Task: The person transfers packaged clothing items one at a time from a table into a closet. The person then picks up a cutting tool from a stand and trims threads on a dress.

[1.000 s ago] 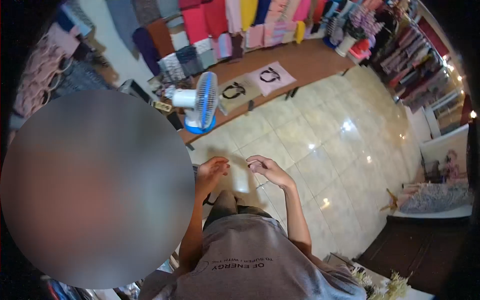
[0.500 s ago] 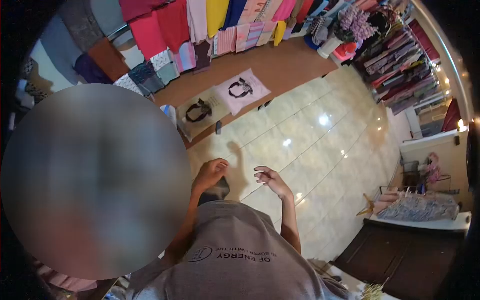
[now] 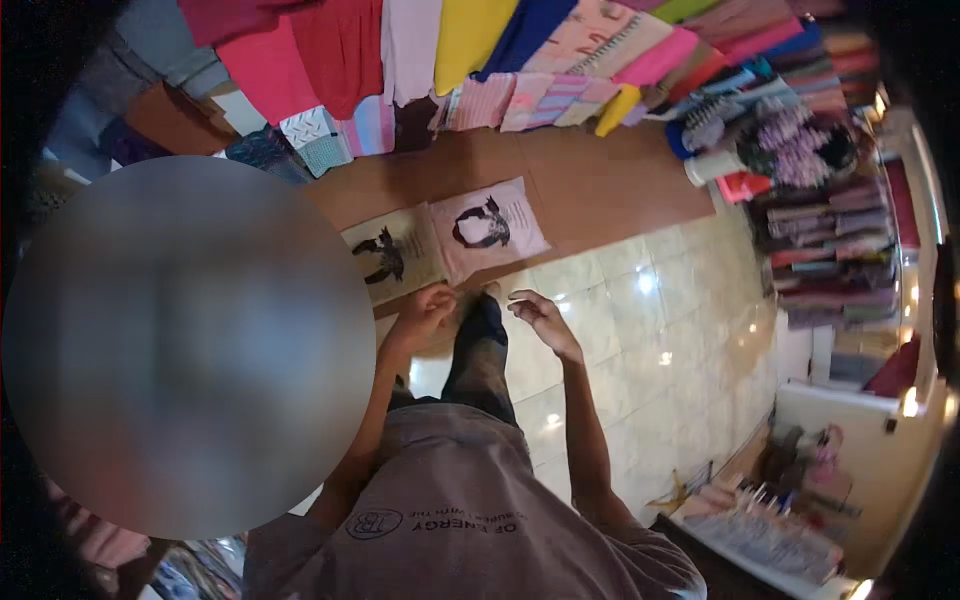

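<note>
Both my hands are held out in front of my body, over the floor. My left hand (image 3: 425,310) is loosely bent, with nothing seen in it; it is close to the near edge of a beige printed bag (image 3: 402,258). To the right, my right hand (image 3: 540,318) has its fingers apart and bent, also holding nothing. A pink printed bag (image 3: 490,230) lies flat beside the beige one, just beyond my hands. Each bears a dark wreath-like print. One of my legs (image 3: 480,350), in dark trousers, stretches forward between the hands.
The bags lie on a brown platform (image 3: 620,180) along a display of folded cloths (image 3: 350,60). A white vase of purple flowers (image 3: 785,145) stands at its right end, near a rack of hanging garments (image 3: 835,240). Glossy tiles (image 3: 620,340) cover the floor. A blurred disc hides the left.
The platform and bags are now closer, and the view has turned. One leg has come forward between my hands. Both hands stay raised and hold nothing that I can see.
</note>
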Action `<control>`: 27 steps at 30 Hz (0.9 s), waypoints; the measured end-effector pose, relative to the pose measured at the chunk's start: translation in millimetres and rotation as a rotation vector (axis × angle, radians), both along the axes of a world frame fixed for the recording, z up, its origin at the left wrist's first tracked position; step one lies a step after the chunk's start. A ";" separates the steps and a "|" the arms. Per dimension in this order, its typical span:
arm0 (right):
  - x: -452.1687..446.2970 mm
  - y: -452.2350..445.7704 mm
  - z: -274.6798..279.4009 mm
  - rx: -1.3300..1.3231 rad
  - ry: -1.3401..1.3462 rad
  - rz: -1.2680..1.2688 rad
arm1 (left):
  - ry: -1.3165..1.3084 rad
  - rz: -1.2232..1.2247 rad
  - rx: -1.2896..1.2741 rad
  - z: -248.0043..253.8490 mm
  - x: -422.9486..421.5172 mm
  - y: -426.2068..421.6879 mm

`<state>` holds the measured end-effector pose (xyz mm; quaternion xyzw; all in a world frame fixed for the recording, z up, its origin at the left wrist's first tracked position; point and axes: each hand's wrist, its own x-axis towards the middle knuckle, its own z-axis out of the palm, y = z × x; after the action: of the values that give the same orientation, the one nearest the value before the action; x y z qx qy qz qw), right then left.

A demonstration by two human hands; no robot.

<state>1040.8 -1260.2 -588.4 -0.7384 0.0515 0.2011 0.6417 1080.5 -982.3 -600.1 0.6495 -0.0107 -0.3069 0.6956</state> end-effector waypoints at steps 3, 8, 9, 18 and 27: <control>87.5 -47.2 -76.8 -0.028 0.095 0.006 | 0.113 0.131 -0.006 -51.6 33.9 -49.2; 215.8 -83.9 -133.9 -0.342 0.037 0.267 | 0.557 0.264 0.013 -133.8 89.1 -135.9; 238.0 -92.2 -167.8 -0.336 -0.151 0.316 | 0.616 0.304 -0.103 -151.2 95.5 -149.0; 384.6 -76.7 -338.6 -0.830 0.044 0.810 | 1.131 0.761 0.131 -372.7 103.3 -262.3; 434.5 -85.6 -439.2 -0.636 -0.180 1.018 | 0.952 1.534 -0.362 -412.2 100.6 -295.3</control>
<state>1475.2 -1345.8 -1027.6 -0.8399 -0.3052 0.3941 0.2148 1181.1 -1277.6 -1012.4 0.1651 0.6625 0.0102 0.7306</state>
